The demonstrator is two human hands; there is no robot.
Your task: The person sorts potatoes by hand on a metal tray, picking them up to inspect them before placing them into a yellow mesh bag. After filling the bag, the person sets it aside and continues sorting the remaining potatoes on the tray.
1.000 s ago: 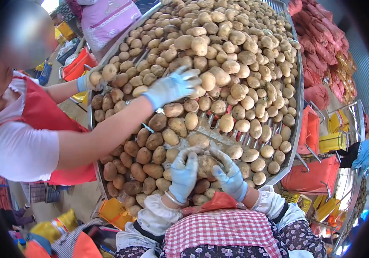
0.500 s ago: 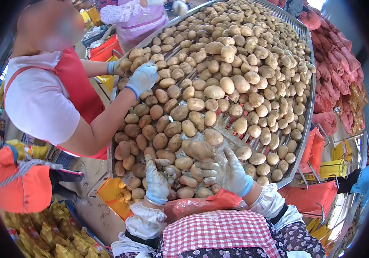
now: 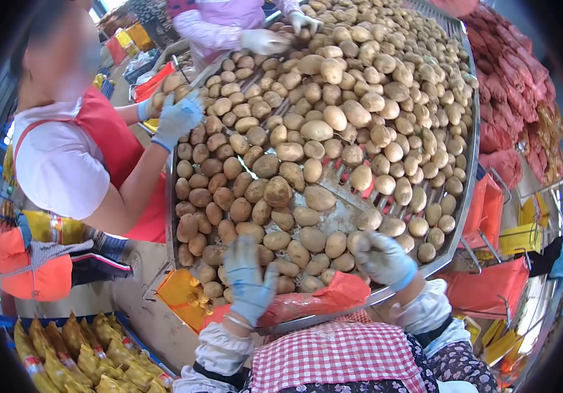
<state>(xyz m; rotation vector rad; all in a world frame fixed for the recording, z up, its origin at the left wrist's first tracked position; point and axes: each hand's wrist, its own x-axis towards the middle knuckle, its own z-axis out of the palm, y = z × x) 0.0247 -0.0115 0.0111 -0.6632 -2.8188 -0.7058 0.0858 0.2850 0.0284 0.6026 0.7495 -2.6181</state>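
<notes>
Our left fingers (image 3: pixel 242 259) spread empty over dozens of potatoes (image 3: pixel 317 130); our right fingers (image 3: pixel 370 254) half-curl, hold unclear. Two co-workers (image 3: pixel 62 170) stand left of the metal counter (image 3: pixel 352 202), sacks (image 3: pixel 511 72) right.

Packing shed: potatoes (image 3: pixel 335 118), stacked sacks (image 3: pixel 507 82)

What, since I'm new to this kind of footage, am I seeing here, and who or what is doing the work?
No machine arm is involved: a person is working by hand. Every picture comes from one camera worn on that person's head, looking forward and down, so the checked apron shows at the bottom. The left hand, gloved, is open near some potatoes. The right hand has curled fingers; whether it holds anything is hard to tell. Potatoes cover much of the metal table, with crumpled red material at its near edge. The blue-gloved hand further left is a co-worker's.
</notes>
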